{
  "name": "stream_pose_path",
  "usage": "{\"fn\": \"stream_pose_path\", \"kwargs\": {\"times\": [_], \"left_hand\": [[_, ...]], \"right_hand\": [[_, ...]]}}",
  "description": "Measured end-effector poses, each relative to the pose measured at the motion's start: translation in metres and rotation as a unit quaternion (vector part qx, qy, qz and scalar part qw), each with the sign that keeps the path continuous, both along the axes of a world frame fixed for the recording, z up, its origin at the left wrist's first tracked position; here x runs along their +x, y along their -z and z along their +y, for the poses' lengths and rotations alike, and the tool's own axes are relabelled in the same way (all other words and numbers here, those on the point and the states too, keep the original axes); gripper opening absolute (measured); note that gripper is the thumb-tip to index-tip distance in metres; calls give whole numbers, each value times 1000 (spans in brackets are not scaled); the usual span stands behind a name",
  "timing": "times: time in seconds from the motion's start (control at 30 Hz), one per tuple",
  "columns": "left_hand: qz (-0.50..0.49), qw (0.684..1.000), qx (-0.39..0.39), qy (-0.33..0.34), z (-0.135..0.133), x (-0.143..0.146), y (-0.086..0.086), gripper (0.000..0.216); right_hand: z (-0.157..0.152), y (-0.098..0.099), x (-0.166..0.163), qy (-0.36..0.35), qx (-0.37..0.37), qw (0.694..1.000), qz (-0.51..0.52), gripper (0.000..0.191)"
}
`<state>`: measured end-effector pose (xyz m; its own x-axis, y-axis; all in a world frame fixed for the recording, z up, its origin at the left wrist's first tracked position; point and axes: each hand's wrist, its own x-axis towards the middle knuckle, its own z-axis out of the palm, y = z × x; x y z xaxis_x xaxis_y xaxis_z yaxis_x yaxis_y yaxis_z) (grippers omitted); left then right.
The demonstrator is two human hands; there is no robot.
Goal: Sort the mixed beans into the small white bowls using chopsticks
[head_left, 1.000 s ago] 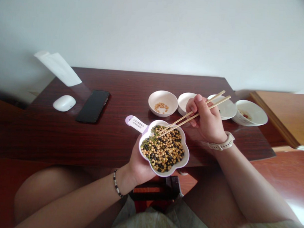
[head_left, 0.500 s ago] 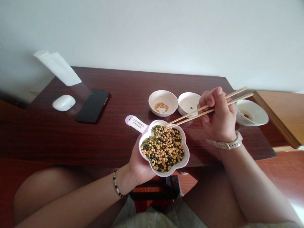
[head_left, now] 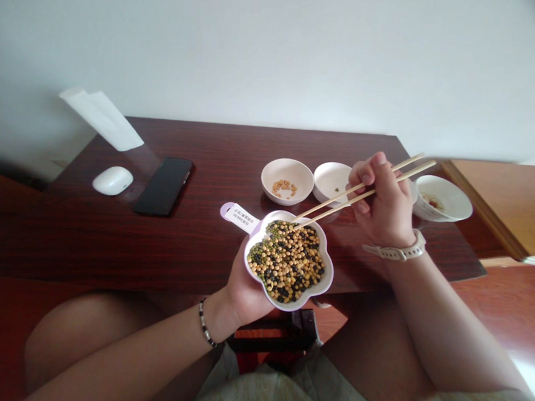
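Chopsticks of pale wood (head_left: 337, 209), clasped in the right hand (head_left: 386, 206), reach into the white, purple-rimmed, flower-shaped bowl (head_left: 328, 270) of yellow, black and green beans (head_left: 290, 261), which the left hand (head_left: 246, 293) grips beneath, presumably for steadiness.

At twelve o'clock, a pale wall (head_left: 272, 60) rises behind a dark reddish-brown table (head_left: 225, 142). A lighter wooden surface (head_left: 508, 200) lies at three; reddish floor (head_left: 496, 308) catches bright glare (head_left: 522, 368) at four. Nine o'clock's blurred dark shape (head_left: 8, 162) may be furniture.

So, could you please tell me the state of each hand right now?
Left hand: holding the flower-shaped bowl.
Right hand: closed, holding the chopsticks.
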<state>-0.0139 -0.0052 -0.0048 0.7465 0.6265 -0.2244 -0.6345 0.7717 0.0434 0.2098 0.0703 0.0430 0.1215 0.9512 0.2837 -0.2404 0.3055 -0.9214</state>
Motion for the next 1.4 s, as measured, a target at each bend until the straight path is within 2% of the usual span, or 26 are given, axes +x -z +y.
{"fn": "stream_pose_path", "kwargs": {"times": [0.13, 0.23, 0.47, 0.63, 0.8, 1.0, 1.4], "left_hand": [[1, 1000, -4, 0, -1, 0, -1, 60], [6, 1000, -10, 0, -1, 0, -1, 59], [-6, 1000, -7, -3, 1, 1, 0, 59], [1, 1000, -8, 1, 0, 0, 0, 60], [17, 1000, -10, 4, 0, -2, 1, 60], [8, 1000, -11, 3, -1, -2, 1, 59], [36, 999, -19, 4, 0, -1, -3, 60]], "right_hand": [[-5, 2, -1, -4, 3, 998, -70, 48], [-6, 4, -1, 0, 21, 996, -85, 49], [-7, 3, -5, 5, 35, 996, -79, 50], [-3, -1, -5, 18, 57, 998, -22, 52], [5, 3, 2, 71, 39, 997, -8, 59], [11, 14, 2, 156, 45, 987, -20, 55], [-2, 10, -10, 165, 72, 976, -125, 54]]}}
